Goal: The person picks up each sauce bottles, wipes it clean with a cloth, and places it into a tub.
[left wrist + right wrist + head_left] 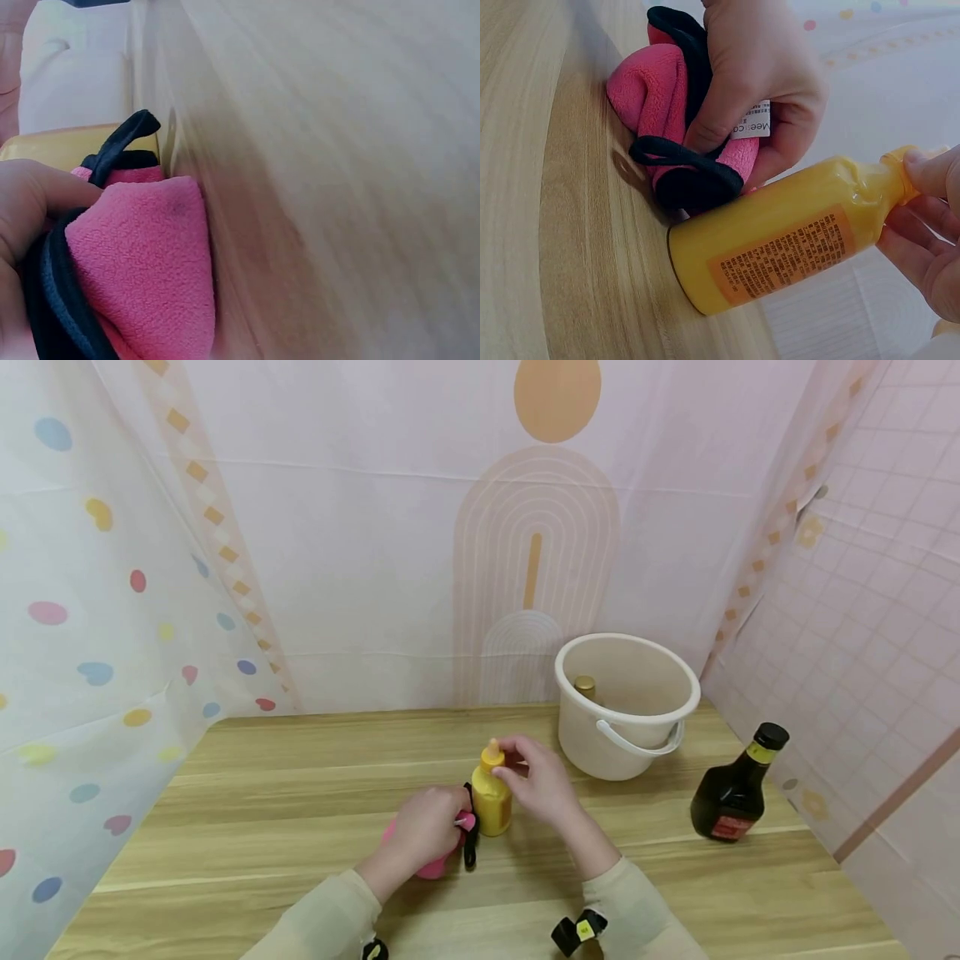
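A yellow squeeze bottle with an orange label stands on the wooden table. My right hand pinches its neck and cap; in the right wrist view the bottle leans with those fingers at its top. My left hand grips a bunched pink cloth with black trim and presses it against the bottle's side. The same cloth shows a white tag under the left hand. The left wrist view is filled by the pink cloth, with the bottle behind it.
A cream bucket with a handle stands at the back right, a gold-capped object inside it. A dark sauce bottle with a yellow neck stands near the right wall. Patterned curtains close off the left, back and right.
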Tool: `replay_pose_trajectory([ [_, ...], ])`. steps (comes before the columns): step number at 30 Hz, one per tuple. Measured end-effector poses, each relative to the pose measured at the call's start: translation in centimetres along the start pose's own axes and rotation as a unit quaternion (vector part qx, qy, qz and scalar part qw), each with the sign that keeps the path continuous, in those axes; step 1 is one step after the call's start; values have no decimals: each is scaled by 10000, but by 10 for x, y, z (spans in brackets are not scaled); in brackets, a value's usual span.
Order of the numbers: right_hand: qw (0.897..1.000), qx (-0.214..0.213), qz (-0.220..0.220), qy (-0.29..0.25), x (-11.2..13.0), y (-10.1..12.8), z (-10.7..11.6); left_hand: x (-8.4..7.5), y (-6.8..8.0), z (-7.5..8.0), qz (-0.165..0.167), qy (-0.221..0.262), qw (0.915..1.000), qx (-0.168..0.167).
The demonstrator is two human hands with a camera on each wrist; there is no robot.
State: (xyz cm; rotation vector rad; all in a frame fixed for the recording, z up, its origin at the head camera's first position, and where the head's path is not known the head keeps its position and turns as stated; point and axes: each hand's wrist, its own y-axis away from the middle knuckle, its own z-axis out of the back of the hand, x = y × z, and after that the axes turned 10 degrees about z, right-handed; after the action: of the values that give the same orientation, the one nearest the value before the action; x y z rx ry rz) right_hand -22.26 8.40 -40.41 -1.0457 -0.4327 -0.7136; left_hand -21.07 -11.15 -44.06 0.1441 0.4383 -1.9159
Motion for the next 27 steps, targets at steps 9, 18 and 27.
replay_pose_trajectory([
  [9, 10000, 40, -52, -22, 0, 0, 0, 4, 0, 19, 34, 602, 9981, 129],
  [18, 9999, 78, 117, 48, -4, 1, 0, -9, -6, 58, 41, 920, 9918, -888],
  [27, 9994, 34, 340, 55, -6, 1, 1, -22, -11, 62, -556, 1180, 9828, -1306],
])
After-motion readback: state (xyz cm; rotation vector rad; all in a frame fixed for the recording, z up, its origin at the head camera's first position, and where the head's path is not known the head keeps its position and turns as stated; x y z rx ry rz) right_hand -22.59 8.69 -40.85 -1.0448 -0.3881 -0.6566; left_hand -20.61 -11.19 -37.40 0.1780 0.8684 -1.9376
